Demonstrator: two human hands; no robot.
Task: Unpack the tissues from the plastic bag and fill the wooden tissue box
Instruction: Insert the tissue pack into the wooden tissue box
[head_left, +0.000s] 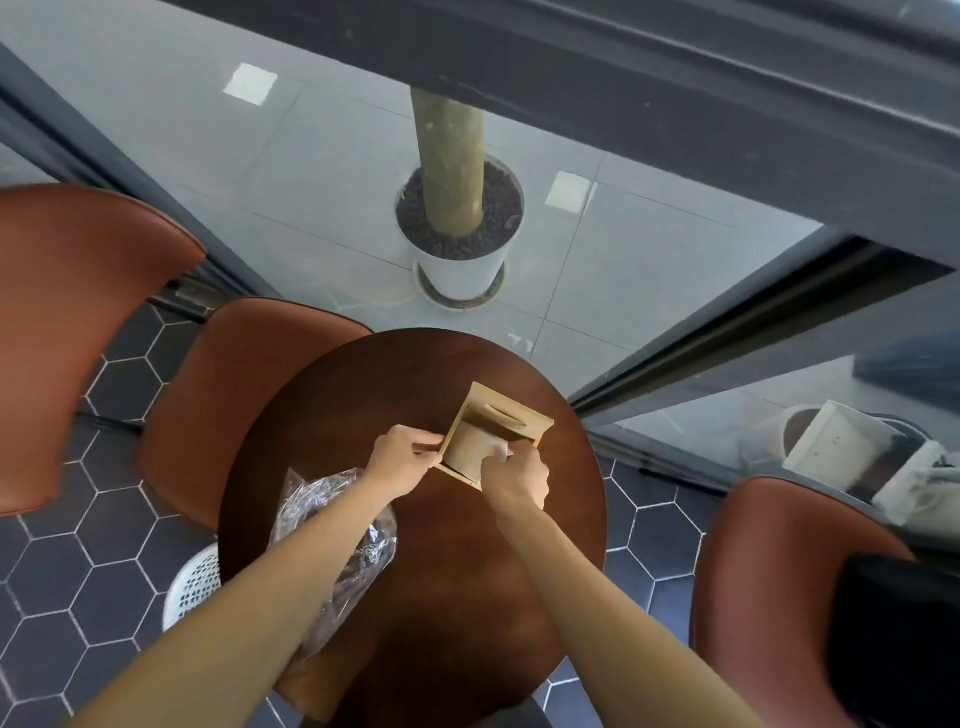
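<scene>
At the far left a brown padded chair (72, 322) stands on the dark hexagon-tiled floor (47, 587), and a second brown chair (244, 395) sits just beside the round dark wooden desk (415, 597). Low at the desk's left edge, on the floor, part of a white perforated basket (193, 582) shows.

On the left half of the desk lies the crumpled clear plastic bag (332, 525), partly covered by the left forearm that crosses over it. The left hand (402, 462) reaches forward and pinches the near left corner of the wooden tissue box (493, 436), its grip closed on the box's thin wall between thumb and fingertips. The box rests near the middle of the desk, toward the far side, with its open side facing up and its wooden panel with a slot tilted away at the back.

Inside the box sits a pale beige stack of tissues (472, 452), filling most of the opening. The right hand (517, 478) comes in from the right, its grip closed on the stack's right edge at the box opening.

Beyond the desk, behind glass, a white pot (462, 270) holds a thick green trunk. At the right stands another brown chair (779, 582).
</scene>
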